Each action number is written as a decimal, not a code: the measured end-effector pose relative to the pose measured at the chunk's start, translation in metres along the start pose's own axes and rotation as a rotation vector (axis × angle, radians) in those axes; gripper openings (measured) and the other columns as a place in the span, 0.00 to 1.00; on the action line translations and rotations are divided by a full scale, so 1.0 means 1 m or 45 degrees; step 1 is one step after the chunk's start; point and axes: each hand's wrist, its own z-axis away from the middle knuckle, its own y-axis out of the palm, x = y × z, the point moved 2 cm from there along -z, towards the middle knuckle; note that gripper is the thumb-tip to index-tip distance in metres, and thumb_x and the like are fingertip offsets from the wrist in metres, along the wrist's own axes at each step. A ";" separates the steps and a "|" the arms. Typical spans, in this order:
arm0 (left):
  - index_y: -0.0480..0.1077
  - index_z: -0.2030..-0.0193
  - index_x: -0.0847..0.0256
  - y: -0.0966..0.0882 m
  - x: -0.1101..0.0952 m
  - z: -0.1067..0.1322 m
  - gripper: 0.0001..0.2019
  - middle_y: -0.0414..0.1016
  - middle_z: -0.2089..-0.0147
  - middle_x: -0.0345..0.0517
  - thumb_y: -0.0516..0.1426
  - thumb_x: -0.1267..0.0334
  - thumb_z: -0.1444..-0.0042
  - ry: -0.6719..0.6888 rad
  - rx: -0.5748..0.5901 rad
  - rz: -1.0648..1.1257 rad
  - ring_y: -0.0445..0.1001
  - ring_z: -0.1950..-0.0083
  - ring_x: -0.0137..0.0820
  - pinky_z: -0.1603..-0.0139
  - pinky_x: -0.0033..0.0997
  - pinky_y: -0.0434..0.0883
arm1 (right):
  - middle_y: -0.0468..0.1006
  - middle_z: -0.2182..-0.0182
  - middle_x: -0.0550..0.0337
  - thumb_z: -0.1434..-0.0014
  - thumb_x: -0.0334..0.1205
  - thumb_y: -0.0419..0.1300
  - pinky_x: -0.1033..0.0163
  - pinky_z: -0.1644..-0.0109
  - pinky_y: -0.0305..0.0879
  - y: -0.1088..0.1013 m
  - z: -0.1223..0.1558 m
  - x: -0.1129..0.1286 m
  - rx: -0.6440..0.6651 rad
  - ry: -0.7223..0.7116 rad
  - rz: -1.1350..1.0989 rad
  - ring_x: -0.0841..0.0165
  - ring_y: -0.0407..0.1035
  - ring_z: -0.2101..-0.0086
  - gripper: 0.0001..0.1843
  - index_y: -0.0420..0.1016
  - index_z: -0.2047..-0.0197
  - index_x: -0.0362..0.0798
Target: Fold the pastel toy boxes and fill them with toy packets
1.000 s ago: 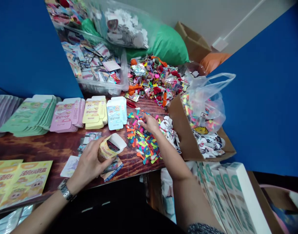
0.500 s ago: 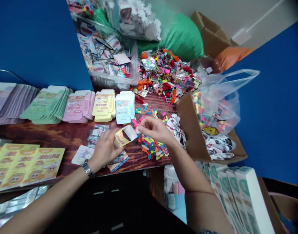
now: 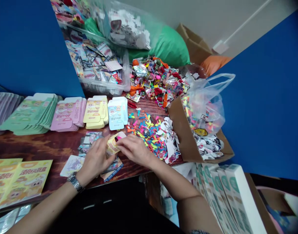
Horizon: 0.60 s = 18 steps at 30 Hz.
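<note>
My left hand [image 3: 96, 159] is wrapped round a small yellow printed carton [image 3: 112, 145], its open end tilted up to the right. At that opening, my right hand [image 3: 135, 149] pinches a small bright pink balloon [image 3: 119, 137], partly hidden by the fingers and the carton's rim. Under and beside my left hand lie printed cards [image 3: 90, 139] and a white card with a cartoon figure [image 3: 72, 165]. Right of the carton spreads a pile of small coloured balloons [image 3: 151, 136], with white die-cut stickers [image 3: 170, 139] along its right side.
Stacks of flat cartons stand along the back: green [image 3: 29, 113], pink [image 3: 66, 113], yellow [image 3: 95, 110], blue [image 3: 117, 112]. Yellow packets [image 3: 29, 178] lie front left. Behind are a clear bin of cards [image 3: 102, 85] and mixed trinkets [image 3: 158, 78]; a cardboard box [image 3: 183, 130] stands right.
My right hand has moved left from above the balloon pile to the carton's mouth, where pink now shows. My left hand still holds the carton. The whole view has shifted slightly.
</note>
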 end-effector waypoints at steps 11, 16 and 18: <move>0.46 0.27 0.53 -0.009 -0.012 0.001 0.37 0.68 0.41 0.54 0.57 0.59 0.41 0.125 0.074 0.103 0.70 0.43 0.44 0.44 0.43 0.70 | 0.80 0.51 0.47 0.32 0.33 0.48 0.56 0.43 0.61 -0.041 -0.045 -0.149 0.073 0.738 0.690 0.59 0.69 0.50 0.18 0.75 0.46 0.46; 0.46 0.27 0.52 -0.007 -0.005 0.006 0.37 0.66 0.38 0.54 0.57 0.59 0.41 0.080 0.074 0.085 0.69 0.40 0.44 0.42 0.44 0.70 | 0.79 0.52 0.47 0.33 0.32 0.49 0.56 0.48 0.62 -0.027 -0.046 -0.167 0.161 0.781 0.785 0.58 0.66 0.51 0.17 0.75 0.47 0.50; 0.47 0.28 0.52 -0.008 -0.005 0.006 0.37 0.67 0.38 0.54 0.57 0.59 0.41 0.088 0.069 0.086 0.69 0.40 0.44 0.43 0.43 0.70 | 0.77 0.51 0.47 0.33 0.35 0.49 0.56 0.47 0.62 -0.026 -0.043 -0.168 0.158 0.773 0.792 0.58 0.66 0.51 0.17 0.74 0.46 0.50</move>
